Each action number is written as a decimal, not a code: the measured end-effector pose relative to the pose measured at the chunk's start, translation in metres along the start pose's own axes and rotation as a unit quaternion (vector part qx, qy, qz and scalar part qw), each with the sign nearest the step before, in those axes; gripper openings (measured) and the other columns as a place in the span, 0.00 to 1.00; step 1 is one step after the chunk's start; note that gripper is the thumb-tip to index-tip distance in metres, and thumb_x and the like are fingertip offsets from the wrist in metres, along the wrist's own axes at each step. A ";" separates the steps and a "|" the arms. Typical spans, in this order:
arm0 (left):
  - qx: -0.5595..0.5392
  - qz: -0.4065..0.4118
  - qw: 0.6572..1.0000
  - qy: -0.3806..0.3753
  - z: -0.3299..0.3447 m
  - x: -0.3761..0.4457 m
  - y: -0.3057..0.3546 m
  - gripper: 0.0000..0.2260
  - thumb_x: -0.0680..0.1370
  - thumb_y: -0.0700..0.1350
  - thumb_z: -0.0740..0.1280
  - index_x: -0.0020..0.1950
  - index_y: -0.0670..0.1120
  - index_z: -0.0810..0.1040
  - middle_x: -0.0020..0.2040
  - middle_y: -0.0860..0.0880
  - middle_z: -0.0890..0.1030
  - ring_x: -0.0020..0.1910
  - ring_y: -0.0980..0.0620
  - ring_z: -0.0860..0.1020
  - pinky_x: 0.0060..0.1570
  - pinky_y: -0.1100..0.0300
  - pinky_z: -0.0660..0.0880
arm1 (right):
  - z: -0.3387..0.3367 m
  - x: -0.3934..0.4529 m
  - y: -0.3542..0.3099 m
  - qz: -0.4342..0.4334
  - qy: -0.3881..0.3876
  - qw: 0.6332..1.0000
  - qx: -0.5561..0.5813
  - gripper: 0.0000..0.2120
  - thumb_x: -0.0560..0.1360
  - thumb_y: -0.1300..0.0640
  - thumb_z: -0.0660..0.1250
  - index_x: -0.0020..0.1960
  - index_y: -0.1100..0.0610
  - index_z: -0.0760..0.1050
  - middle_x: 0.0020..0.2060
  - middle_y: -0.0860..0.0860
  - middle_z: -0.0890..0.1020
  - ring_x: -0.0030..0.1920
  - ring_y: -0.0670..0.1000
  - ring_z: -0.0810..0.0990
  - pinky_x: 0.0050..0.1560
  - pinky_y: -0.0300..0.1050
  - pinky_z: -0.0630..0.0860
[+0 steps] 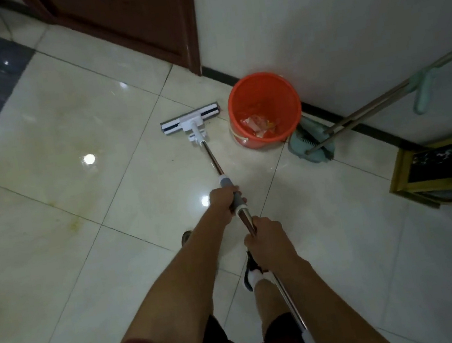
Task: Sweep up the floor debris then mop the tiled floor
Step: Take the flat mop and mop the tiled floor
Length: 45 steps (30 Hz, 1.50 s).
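The left hand [224, 200] is wrapped around the gray grip of the flat mop [190, 119], and the right hand [267, 238] is wrapped around the shiny pole just below it. The mop head lies flat on the tiled floor [72, 163], just beside the orange bucket [263, 108]. To mop well, keep the head flat, push in long, even strokes, and work away from the wall so no spot is missed. The bucket stands by the wall and holds what looks like wrappers or scraps, though the picture is too dim to be sure. A green dustpan [312, 143] and a broom handle [369, 107] lean nearby, so sweeping looks done.
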<state>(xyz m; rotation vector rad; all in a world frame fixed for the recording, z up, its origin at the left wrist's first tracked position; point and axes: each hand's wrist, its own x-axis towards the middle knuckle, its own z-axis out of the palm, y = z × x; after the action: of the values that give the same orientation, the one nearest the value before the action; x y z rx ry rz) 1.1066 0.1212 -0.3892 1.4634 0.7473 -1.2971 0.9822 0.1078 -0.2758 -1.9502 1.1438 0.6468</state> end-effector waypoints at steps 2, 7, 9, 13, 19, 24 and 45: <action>-0.031 0.004 0.999 0.008 0.002 -0.009 -0.009 0.05 0.80 0.35 0.66 0.45 0.39 0.72 0.42 0.41 0.77 0.34 0.44 0.77 0.39 0.50 0.78 | -0.004 -0.006 0.009 -0.025 -0.008 1.000 -0.017 0.05 0.80 0.59 0.62 0.46 0.56 0.67 0.33 0.46 0.68 0.30 0.42 0.67 0.29 0.33 0.62; -0.099 0.031 0.993 0.050 -0.012 -0.028 -0.016 0.06 0.80 0.34 0.67 0.55 0.36 0.72 0.44 0.39 0.78 0.35 0.43 0.78 0.38 0.49 0.78 | -0.008 -0.010 0.011 -0.067 -0.036 0.995 -0.061 0.03 0.79 0.59 0.63 0.50 0.57 0.73 0.38 0.49 0.74 0.35 0.48 0.75 0.37 0.39 0.72; -0.125 0.035 0.989 0.063 -0.027 -0.036 -0.015 0.06 0.80 0.34 0.66 0.54 0.36 0.71 0.43 0.39 0.78 0.35 0.43 0.78 0.35 0.50 0.77 | -0.004 -0.012 0.004 -0.091 -0.045 0.992 -0.080 0.02 0.79 0.58 0.62 0.49 0.57 0.72 0.36 0.48 0.73 0.33 0.47 0.74 0.37 0.40 0.72; -0.201 0.041 0.975 0.084 -0.066 -0.049 -0.016 0.05 0.80 0.33 0.65 0.46 0.37 0.71 0.40 0.40 0.76 0.34 0.44 0.75 0.35 0.51 0.77 | 0.012 -0.019 -0.017 -0.139 -0.074 0.979 -0.129 0.02 0.79 0.59 0.62 0.48 0.55 0.70 0.35 0.46 0.72 0.31 0.43 0.71 0.30 0.36 0.67; -0.288 0.053 0.949 0.116 -0.148 -0.070 -0.023 0.04 0.80 0.33 0.66 0.53 0.35 0.73 0.39 0.40 0.76 0.32 0.44 0.76 0.28 0.53 0.77 | 0.049 -0.036 -0.066 -0.220 -0.123 0.947 -0.197 0.06 0.80 0.60 0.62 0.54 0.61 0.75 0.39 0.49 0.75 0.31 0.43 0.69 0.29 0.35 0.63; -0.375 0.040 0.914 0.153 -0.233 -0.074 -0.036 0.04 0.80 0.35 0.67 0.47 0.37 0.74 0.41 0.40 0.79 0.32 0.44 0.78 0.26 0.55 0.78 | 0.101 -0.056 -0.114 -0.266 -0.155 0.912 -0.273 0.07 0.80 0.58 0.62 0.56 0.58 0.74 0.43 0.49 0.76 0.35 0.45 0.73 0.30 0.34 0.64; -0.560 0.050 0.800 0.209 -0.571 -0.081 -0.086 0.04 0.80 0.33 0.66 0.53 0.35 0.74 0.40 0.41 0.77 0.33 0.43 0.76 0.36 0.49 0.77 | 0.356 -0.143 -0.320 -0.339 -0.229 0.811 -0.419 0.08 0.79 0.57 0.63 0.56 0.57 0.77 0.45 0.53 0.80 0.42 0.53 0.80 0.42 0.44 0.79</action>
<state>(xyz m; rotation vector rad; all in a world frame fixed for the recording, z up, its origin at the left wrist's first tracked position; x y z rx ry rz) 1.2038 0.6963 -0.3790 0.7390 1.3851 -0.2340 1.1826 0.5656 -0.2599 -2.4751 -0.2537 1.2400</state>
